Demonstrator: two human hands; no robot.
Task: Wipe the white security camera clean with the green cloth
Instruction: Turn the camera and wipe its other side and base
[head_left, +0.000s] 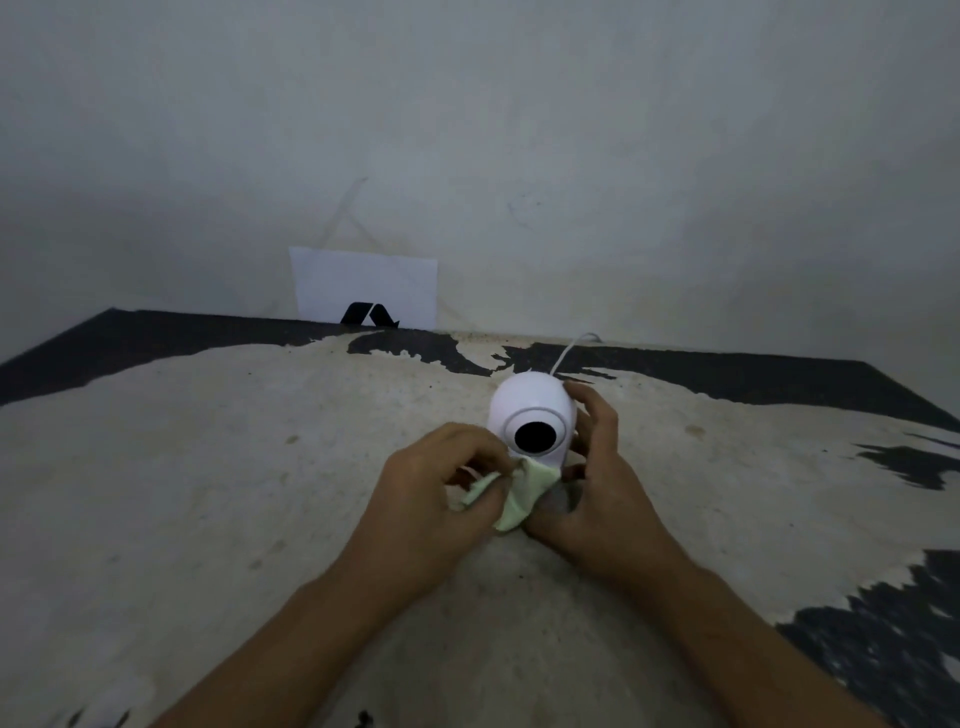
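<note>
A round white security camera (530, 402) with a black lens stands on the worn table, its lens facing me. My right hand (602, 483) wraps around its right side and base. My left hand (431, 499) pinches a small green cloth (522, 496) that is pressed against the camera's lower front, just under the lens. The lower part of the camera is hidden behind the cloth and fingers.
The camera's white cable (571, 351) runs from its back toward the wall. A white paper sheet with a black mark (363, 286) leans on the wall behind the table. The table surface (208, 493) is pale and worn, with dark patches at its edges.
</note>
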